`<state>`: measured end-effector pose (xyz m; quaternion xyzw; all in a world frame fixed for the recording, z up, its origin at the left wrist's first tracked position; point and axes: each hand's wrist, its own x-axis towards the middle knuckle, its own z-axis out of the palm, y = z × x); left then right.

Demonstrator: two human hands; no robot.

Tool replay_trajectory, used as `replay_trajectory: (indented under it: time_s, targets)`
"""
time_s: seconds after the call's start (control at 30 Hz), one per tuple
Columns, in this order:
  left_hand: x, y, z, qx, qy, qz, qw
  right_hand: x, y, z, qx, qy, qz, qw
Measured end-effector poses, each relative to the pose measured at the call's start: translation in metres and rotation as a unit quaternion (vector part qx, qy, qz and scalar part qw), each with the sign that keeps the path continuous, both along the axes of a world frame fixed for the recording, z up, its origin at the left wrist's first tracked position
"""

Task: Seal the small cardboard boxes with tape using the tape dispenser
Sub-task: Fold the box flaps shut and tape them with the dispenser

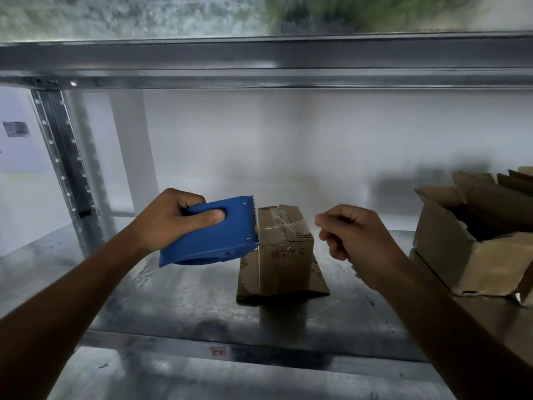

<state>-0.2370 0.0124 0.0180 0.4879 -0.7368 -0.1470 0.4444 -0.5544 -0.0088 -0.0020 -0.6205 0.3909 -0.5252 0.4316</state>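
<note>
Cardboard is what sits mid-shelf: a small cardboard box (pixel 284 246) stands on end on a flattened cardboard sheet (pixel 248 284), near the middle of the galvanised metal shelf (pixel 187 298). Its top face is up, and glossy, wrinkled clear tape crosses it and runs down the front.

The left hand (pixel 170 219) grips a blue plastic tape dispenser (pixel 213 241), thumb pressed into the hollow on its flat side. The dispenser's long axis runs left to right and is slightly tilted. Its serrated metal edge points right, at or just beside the box's upper left edge.

The right hand (pixel 354 235) hovers just right of the box with fingers curled in and thumb to forefinger. Whether it pinches clear tape I cannot tell.

Toward the shelf's right edge lies a larger open carton (pixel 461 261) with creased flaps. A perforated steel upright (pixel 66 157) rises at the back left corner.
</note>
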Motion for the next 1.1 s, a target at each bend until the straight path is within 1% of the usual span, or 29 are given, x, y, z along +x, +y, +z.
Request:
replay_trajectory:
  time_s: [0.1, 0.23, 0.37, 0.57, 0.73, 0.83, 0.87, 0.9, 0.93, 1.0, 1.03, 1.1]
  targets:
    - [-0.005, 0.001, 0.010, 0.031, -0.015, 0.009, 0.999, -0.001, -0.001, -0.006, 0.010, 0.025, -0.010, 1.000]
    - [-0.007, 0.004, 0.017, 0.051, -0.025, 0.018, 0.998, 0.002, -0.001, -0.013, -0.002, 0.045, -0.024, 0.999]
    - [-0.006, 0.003, 0.015, 0.073, -0.037, 0.034, 0.996, 0.004, -0.003, -0.022, -0.020, 0.086, -0.043, 0.995]
    - [-0.009, -0.001, 0.009, 0.078, -0.056, 0.061, 0.994, 0.009, -0.007, -0.029, -0.017, 0.120, -0.081, 0.989]
    - [-0.005, 0.000, 0.007, 0.083, -0.055, 0.057, 0.993, 0.012, -0.009, -0.029, -0.017, 0.159, -0.095, 0.982]
    - [-0.006, -0.001, 0.008, 0.085, -0.059, 0.052, 0.993, 0.005, -0.011, -0.026, 0.024, 0.133, -0.068, 0.988]
    - [-0.007, -0.001, 0.008, 0.087, -0.059, 0.048, 0.993, 0.002, -0.014, -0.025, 0.039, 0.138, -0.057, 0.988]
    - [-0.007, -0.001, 0.008, 0.087, -0.064, 0.046, 0.993, 0.000, -0.016, -0.025, 0.031, 0.171, -0.052, 0.983]
    - [-0.007, -0.001, 0.007, 0.087, -0.070, 0.047, 0.993, -0.002, -0.020, -0.027, 0.005, 0.227, -0.056, 0.972]
    - [-0.005, -0.003, 0.004, 0.089, -0.077, 0.044, 0.992, -0.002, -0.027, -0.036, -0.063, 0.326, -0.080, 0.940]
    - [-0.005, -0.003, 0.004, 0.090, -0.073, 0.043, 0.992, -0.001, -0.029, -0.040, -0.103, 0.339, -0.108, 0.929]
    - [-0.004, -0.003, 0.002, 0.089, -0.060, 0.041, 0.993, 0.003, -0.029, -0.039, -0.208, 0.284, -0.180, 0.919]
